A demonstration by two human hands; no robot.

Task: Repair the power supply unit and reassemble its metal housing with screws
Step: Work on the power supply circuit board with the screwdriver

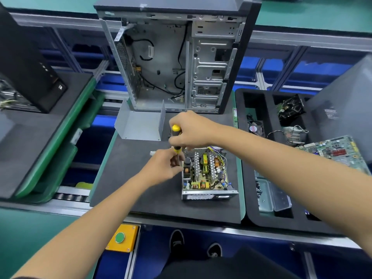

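- At the near edge of the bench, a yellow box with a round green button [120,237] is sitting on the front rail, just below the black foam work mat [141,194].
- On that mat the open power supply unit [205,174], a metal tray with its crowded circuit board exposed, is lying with its perforated black wall facing the person.
- The left hand [163,168] is curling its fingers round the lower shaft of the yellow-and-black screwdriver [177,141] at the unit's left rear corner.
- The right hand [191,131] is gripping the screwdriver's handle from above, holding the tool roughly upright; both hands are hiding the tip.
- Just behind the hands, the bent grey sheet-metal housing cover [138,123] is lying apart from the unit, open side up.
- To the right, a black foam tray with compartments [251,198] is holding a clear plastic box of small dark parts [267,194] nearest, with a green motherboard [334,152] leaning across its far side.
- Farther in the tray, a small fan [255,127], a finned heatsink [296,133] and a black component [291,107] are occupying separate pockets.
- Farthest back, an opened grey computer tower case [177,63] is standing upright, loose black cables hanging inside.
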